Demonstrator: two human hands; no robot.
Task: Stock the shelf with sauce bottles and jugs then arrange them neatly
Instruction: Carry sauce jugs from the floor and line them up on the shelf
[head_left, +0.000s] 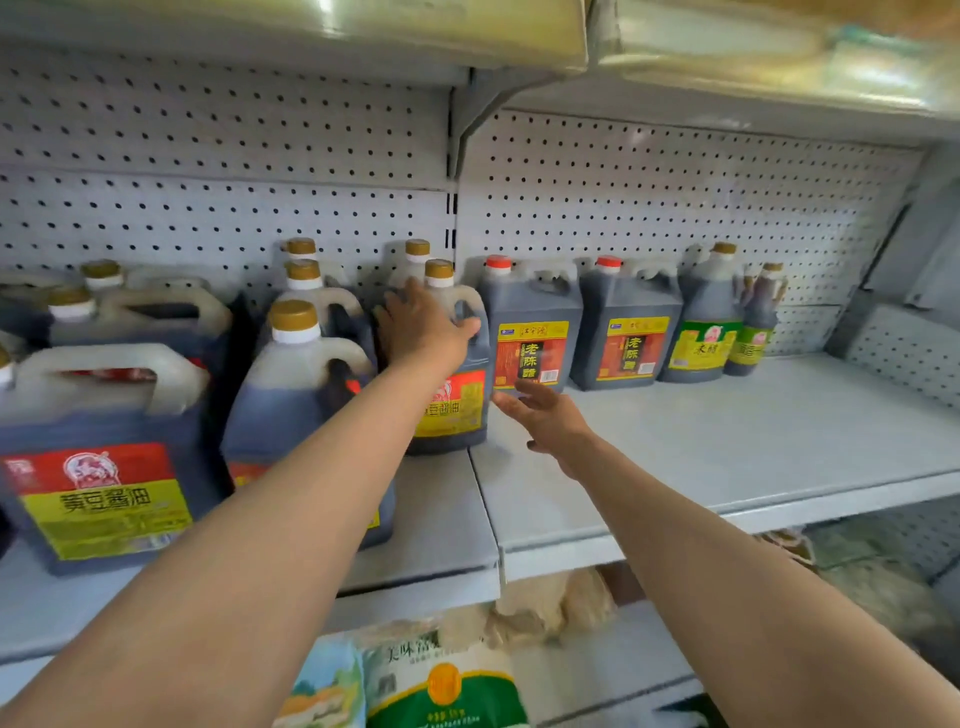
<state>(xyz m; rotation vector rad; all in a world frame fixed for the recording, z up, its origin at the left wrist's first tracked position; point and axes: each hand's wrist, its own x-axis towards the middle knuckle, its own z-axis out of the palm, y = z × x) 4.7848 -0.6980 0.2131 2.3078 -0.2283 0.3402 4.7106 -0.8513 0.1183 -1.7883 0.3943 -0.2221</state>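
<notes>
Left hand (423, 325) grips the shoulder of a gold-capped soy sauce jug (452, 364), fingers curled over it by the handle. Right hand (545, 421) hovers with fingers spread, holding nothing, just beside the jug's label and in front of a red-capped vinegar jug (532, 332).

The jug stands at the right end of the left shelf board (441, 519), at the seam with the right board (727, 447).

Step, as judged: arranging. Next move likely calls for squaring this jug with its row, label forward.

More soy sauce jugs (104, 441) fill the left; green-labelled bottles (706, 322) line the white pegboard back (675, 197). Bagged goods (441, 686) lie below.
</notes>
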